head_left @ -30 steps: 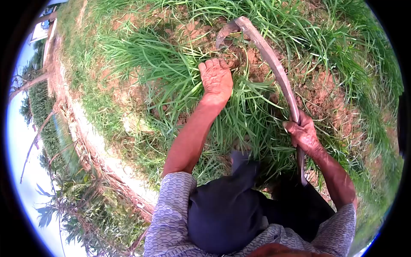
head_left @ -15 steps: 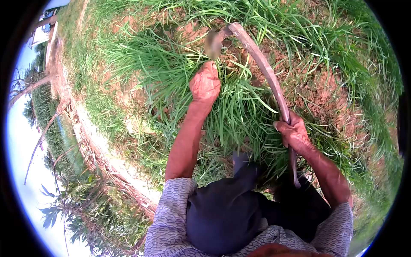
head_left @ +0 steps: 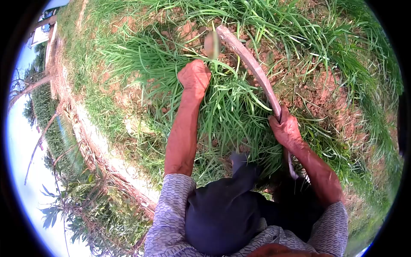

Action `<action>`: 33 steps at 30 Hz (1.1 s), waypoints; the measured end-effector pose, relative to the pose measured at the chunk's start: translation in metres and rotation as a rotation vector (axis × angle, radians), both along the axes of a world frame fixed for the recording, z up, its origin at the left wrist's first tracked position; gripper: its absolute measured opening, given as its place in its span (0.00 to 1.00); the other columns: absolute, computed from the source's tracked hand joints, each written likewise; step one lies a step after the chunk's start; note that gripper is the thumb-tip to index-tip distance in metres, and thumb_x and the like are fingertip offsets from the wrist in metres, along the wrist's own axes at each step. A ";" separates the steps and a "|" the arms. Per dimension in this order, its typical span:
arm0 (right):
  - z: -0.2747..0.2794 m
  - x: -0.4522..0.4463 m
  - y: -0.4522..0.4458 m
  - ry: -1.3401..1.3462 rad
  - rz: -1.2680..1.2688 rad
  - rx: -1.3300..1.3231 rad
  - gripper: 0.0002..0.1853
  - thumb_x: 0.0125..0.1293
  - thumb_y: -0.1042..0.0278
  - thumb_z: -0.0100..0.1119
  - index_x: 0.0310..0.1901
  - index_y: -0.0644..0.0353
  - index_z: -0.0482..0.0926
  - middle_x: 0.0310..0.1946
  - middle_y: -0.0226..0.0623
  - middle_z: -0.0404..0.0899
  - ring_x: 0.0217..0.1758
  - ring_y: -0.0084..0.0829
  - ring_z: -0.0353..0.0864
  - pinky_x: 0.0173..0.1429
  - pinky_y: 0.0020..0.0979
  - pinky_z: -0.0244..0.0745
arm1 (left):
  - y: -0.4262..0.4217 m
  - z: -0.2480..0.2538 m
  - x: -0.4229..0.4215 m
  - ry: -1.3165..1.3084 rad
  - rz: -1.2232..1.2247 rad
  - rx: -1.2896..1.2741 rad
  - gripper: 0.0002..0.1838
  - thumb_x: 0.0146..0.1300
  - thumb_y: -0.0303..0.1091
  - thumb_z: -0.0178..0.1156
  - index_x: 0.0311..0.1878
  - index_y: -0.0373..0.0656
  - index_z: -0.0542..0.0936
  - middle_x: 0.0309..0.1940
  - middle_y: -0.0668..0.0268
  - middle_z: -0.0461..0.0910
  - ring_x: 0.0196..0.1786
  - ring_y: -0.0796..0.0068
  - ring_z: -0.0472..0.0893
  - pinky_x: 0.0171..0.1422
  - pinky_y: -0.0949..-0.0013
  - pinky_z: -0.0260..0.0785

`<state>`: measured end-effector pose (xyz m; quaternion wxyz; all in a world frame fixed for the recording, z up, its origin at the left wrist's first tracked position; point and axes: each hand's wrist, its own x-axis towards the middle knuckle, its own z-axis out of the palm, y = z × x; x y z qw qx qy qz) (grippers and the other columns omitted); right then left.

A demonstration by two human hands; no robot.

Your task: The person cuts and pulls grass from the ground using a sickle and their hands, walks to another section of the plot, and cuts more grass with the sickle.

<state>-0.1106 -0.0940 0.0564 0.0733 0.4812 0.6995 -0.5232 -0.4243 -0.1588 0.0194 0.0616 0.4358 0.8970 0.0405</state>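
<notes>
My left hand [head_left: 195, 78] is closed in a fist among long green grass-like leaves [head_left: 150, 60], which spread out to its left. Its fingertips are turned away from me, but the leaves appear gripped. Wrapped around a curved wooden tool handle [head_left: 259, 73], my right hand [head_left: 286, 130] sits at the lower part of the shaft. The handle runs up and left to a thick end near bare soil, just beyond the left hand. The tool's head is hidden or blurred there, so its kind is unclear.
Reddish soil [head_left: 329, 98] shows between rows of leaves. My dark-clothed knee [head_left: 222, 214] is bent below the hands. Dry stalks [head_left: 90, 141] line a pale strip at the left, beside a leafy shrub [head_left: 94, 210].
My left hand has shifted slightly left and nearer to me. The tool has moved a little left, and the bent piece seen at its far end is no longer visible.
</notes>
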 end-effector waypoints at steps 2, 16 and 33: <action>0.005 0.005 0.007 -0.055 0.059 0.013 0.18 0.59 0.63 0.52 0.46 0.66 0.66 0.23 0.56 0.75 0.28 0.53 0.80 0.34 0.45 0.74 | 0.000 -0.003 -0.001 0.085 0.006 0.025 0.06 0.46 0.38 0.62 0.21 0.48 0.78 0.20 0.63 0.80 0.27 0.60 0.81 0.30 0.62 0.72; 0.018 0.023 0.018 -0.067 0.015 -0.003 0.21 0.59 0.64 0.57 0.53 0.64 0.68 0.23 0.45 0.76 0.27 0.40 0.79 0.35 0.39 0.74 | -0.012 0.002 -0.002 0.016 -0.004 0.121 0.06 0.49 0.35 0.61 0.32 0.49 0.79 0.22 0.63 0.78 0.26 0.60 0.79 0.31 0.64 0.70; 0.046 0.060 0.043 0.185 -0.162 -0.172 0.11 0.58 0.68 0.63 0.35 0.60 0.69 0.22 0.26 0.64 0.26 0.19 0.63 0.31 0.27 0.64 | -0.309 0.145 -0.059 0.179 0.634 -0.560 0.16 0.58 0.34 0.54 0.49 0.39 0.77 0.33 0.47 0.82 0.37 0.46 0.82 0.43 0.51 0.73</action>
